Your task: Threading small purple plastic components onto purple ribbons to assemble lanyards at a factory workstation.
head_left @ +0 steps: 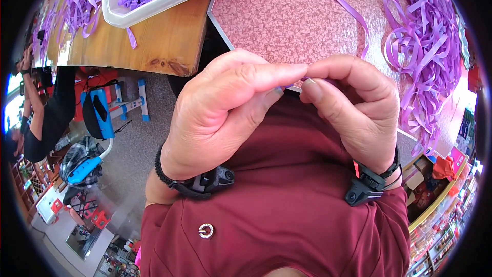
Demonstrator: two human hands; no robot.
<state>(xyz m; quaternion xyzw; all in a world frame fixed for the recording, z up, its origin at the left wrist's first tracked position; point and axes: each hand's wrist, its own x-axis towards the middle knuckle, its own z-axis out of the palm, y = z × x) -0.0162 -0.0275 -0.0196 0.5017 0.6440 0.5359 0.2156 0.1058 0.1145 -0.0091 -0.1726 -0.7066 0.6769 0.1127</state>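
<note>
My left hand [225,102] and my right hand [353,102] meet at the fingertips in front of my chest, above the near edge of the pink-patterned table [277,15]. Thumb and forefinger of the right hand pinch a thin purple sliver [306,78], which looks like ribbon. The left fingers are closed together, with a bit of purple showing at the thumb tip; most of what they hold is hidden. A purple ribbon [348,7] runs across the table and passes out of sight behind the right hand.
A white plastic tray [128,19] of small purple plastic pieces stands at the upper left, over a wooden table [159,41]. Purple ribbons [423,46] hang in a heap at the right; more ribbons [84,0] lie far left. Another person's arm [33,97] shows at the left edge.
</note>
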